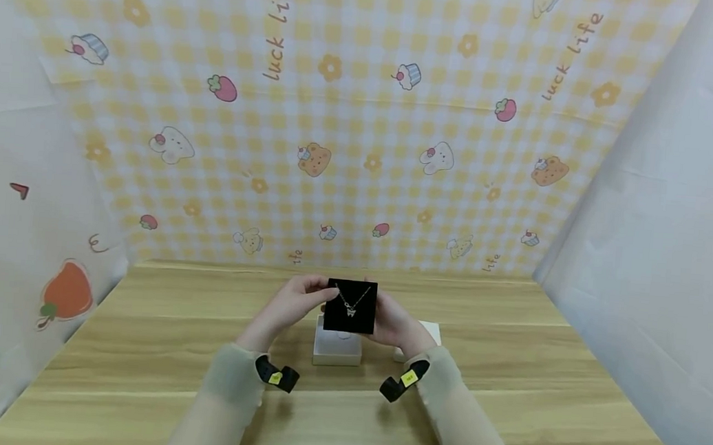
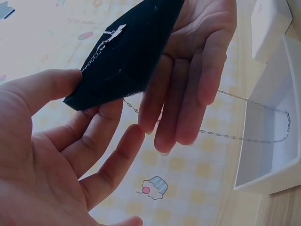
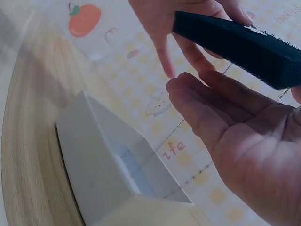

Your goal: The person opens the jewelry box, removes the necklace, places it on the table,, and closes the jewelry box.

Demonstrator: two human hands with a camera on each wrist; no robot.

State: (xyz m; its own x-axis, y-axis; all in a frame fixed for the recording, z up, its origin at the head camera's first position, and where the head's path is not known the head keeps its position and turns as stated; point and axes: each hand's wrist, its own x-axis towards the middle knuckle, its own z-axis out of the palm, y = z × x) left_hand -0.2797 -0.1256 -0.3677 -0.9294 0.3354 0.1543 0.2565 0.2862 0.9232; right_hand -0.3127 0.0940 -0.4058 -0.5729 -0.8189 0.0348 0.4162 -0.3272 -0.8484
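Note:
A black jewelry pad (image 1: 340, 321) carries a silver necklace, its small pendant (image 1: 351, 312) lying on the front face. My left hand (image 1: 291, 307) pinches the pad's left edge, thumb in front and fingers behind. On the other side my right hand (image 1: 394, 322) lies at the pad's back with its fingers extended, as the left wrist view shows; whether its thumb touches the edge is unclear. Loose chain (image 2: 225, 135) hangs from behind the pad, reaching over the white box (image 2: 270, 183). In the right wrist view the pad (image 3: 235, 44) sits above the right palm.
Below the hands the open white box (image 1: 336, 360) stands on the wooden table (image 1: 198, 349). A second white box part (image 1: 429, 331), perhaps the lid, is partly hidden behind the right wrist. A checked cloth (image 1: 363, 126) backs the table.

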